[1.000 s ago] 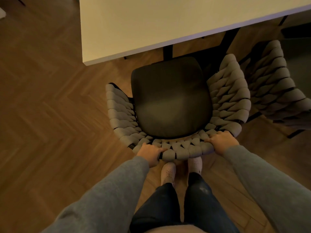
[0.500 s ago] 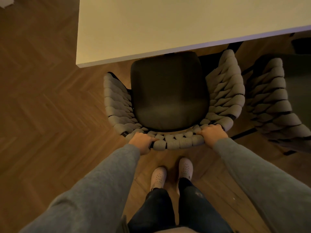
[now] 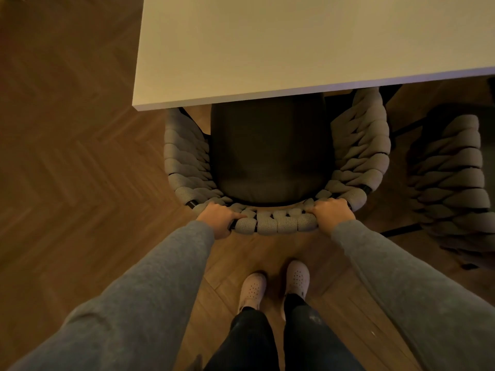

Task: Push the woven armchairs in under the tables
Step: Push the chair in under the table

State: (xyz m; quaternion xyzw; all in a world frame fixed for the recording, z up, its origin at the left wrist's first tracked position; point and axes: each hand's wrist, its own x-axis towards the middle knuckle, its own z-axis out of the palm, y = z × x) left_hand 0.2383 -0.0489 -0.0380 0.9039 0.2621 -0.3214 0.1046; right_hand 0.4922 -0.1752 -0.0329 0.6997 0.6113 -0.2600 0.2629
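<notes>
Armchair (image 3: 270,162) front and arm tips hidden under worktop (image 3: 294,49), farther in than before. Left hand (image 3: 218,219), right hand (image 3: 330,214) clamp its near backrest.

Single view only, head-worn wide-angle camera; no second view to overlap. Looks forward and steeply down, nearly overhead. Wearer's own sleeves enter from bottom corners, legs and shoes (image 3: 273,286) at bottom centre. Both hands at arm's reach, mid-frame: left hand (image 3: 218,219), right hand (image 3: 332,214). Woven armchair (image 3: 270,156) fills centre, close. Counter (image 3: 294,44) spans upper frame. Herringbone floor (image 3: 67,156) fills left side. Second armchair (image 3: 450,180) cut by right edge.
</notes>
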